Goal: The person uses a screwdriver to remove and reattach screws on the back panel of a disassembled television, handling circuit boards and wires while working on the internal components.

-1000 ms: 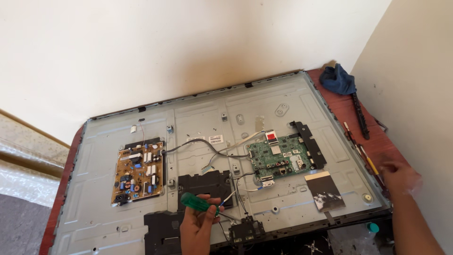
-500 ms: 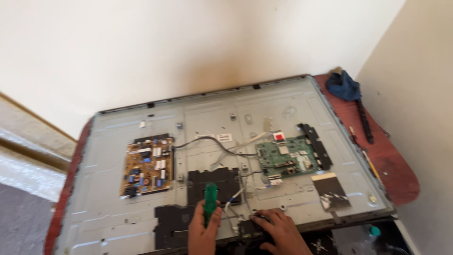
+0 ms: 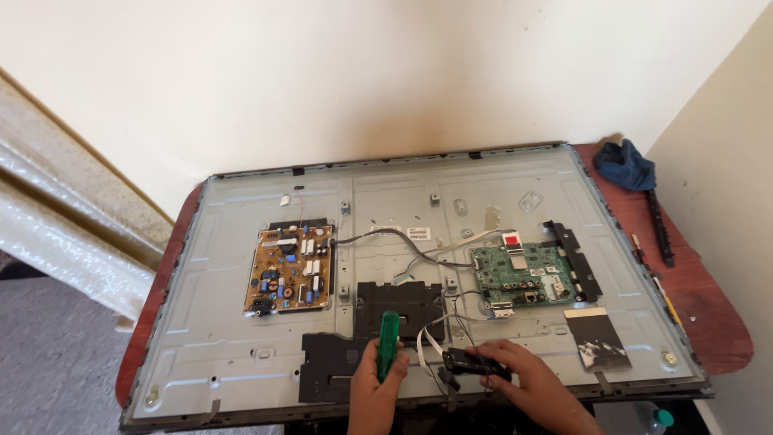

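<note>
— Panel (image 3: pixel 241 354) lying back-up on the red-brown table (image 3: pixel 708 322), I see that much. What's furthest left on it?

— A tan power board (image 3: pixel 290 278), screwed to the metal, with no hand near it. Both hands are at the near edge, around the middle.

— Left hand (image 3: pixel 374 395) first, then.

— It's closed round a green-handled screwdriver (image 3: pixel 388 342). The handle stands upright above the fist, over the black cover plate (image 3: pixel 398 306). The tip is hidden behind the hand, so I can't tell whether it sits in a screw.

— And just to the right of that?

— A loose bundle of thin wires (image 3: pixel 439 334) runs down to a small black module (image 3: pixel 475 364) near the panel's lower rim. The right hand (image 3: pixel 531 387) lies on that module with its fingers spread along the top. I can't tell whether they pinch it or only press it flat.

— So what stage would you call this?

— I'd say the module is being steadied while the tool waits beside it. Going by how close those wires are, any move here calls for a light touch, and for the driver to be brought over without snagging them.

— Further right?

— A green main board (image 3: pixel 522 278), untouched, and a blue cloth (image 3: pixel 624 169) at the table's far corner, well apart from the hands.
</note>
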